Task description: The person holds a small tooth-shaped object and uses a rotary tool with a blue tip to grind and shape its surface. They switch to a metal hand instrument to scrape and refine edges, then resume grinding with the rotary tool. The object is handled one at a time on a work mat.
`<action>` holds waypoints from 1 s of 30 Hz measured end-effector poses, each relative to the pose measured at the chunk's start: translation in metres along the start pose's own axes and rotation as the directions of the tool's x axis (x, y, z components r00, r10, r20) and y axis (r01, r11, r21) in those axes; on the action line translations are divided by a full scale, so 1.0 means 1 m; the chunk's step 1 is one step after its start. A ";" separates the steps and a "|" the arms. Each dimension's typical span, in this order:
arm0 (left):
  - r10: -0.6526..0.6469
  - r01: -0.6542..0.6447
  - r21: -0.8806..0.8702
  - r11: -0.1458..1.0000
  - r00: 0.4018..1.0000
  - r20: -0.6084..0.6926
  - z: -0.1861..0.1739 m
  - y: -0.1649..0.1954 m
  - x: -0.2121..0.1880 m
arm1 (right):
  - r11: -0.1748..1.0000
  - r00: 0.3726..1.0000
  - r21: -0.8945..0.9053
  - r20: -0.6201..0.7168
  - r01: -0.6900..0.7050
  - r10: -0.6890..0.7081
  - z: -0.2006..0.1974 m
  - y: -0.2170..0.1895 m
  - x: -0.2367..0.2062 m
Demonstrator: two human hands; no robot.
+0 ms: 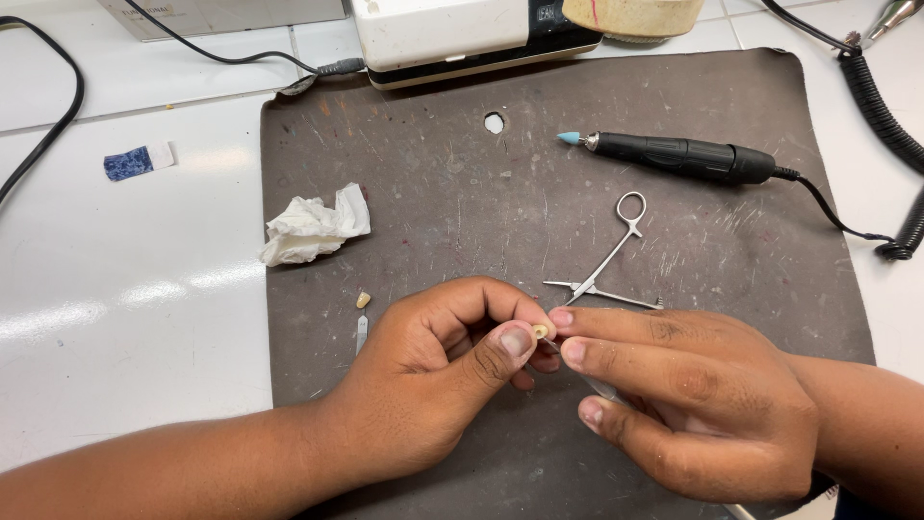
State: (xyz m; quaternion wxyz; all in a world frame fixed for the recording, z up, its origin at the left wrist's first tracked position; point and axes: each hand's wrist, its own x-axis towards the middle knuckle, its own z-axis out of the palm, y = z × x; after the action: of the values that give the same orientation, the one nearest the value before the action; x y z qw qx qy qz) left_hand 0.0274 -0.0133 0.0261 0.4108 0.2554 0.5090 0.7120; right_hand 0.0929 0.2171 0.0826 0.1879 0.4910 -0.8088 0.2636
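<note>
My left hand pinches a small cream tooth-shaped piece between thumb and forefinger. My right hand meets it from the right, fingertips touching the piece, and holds a thin clear-handled tool that runs under the fingers. Both hands hover over the dark scratched mat. A second small cream piece and a short metal blade lie on the mat just left of my left hand.
Metal forceps lie open above my hands. A black rotary handpiece with a blue tip rests at the upper right, its coiled cord beside it. A crumpled tissue sits at left. A white machine stands behind.
</note>
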 end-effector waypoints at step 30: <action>0.098 -0.097 0.012 0.995 0.987 -0.127 -0.009 -0.005 0.002 | 0.846 0.847 0.159 -0.089 -0.508 0.525 0.010 0.010 -0.052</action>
State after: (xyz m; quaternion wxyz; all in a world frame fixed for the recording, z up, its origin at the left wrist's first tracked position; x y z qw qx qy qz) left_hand 0.0214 -0.0158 0.0184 0.3414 0.2353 0.5232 0.7445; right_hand 0.1066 0.2511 0.0429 0.1293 0.2480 -0.8784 0.3874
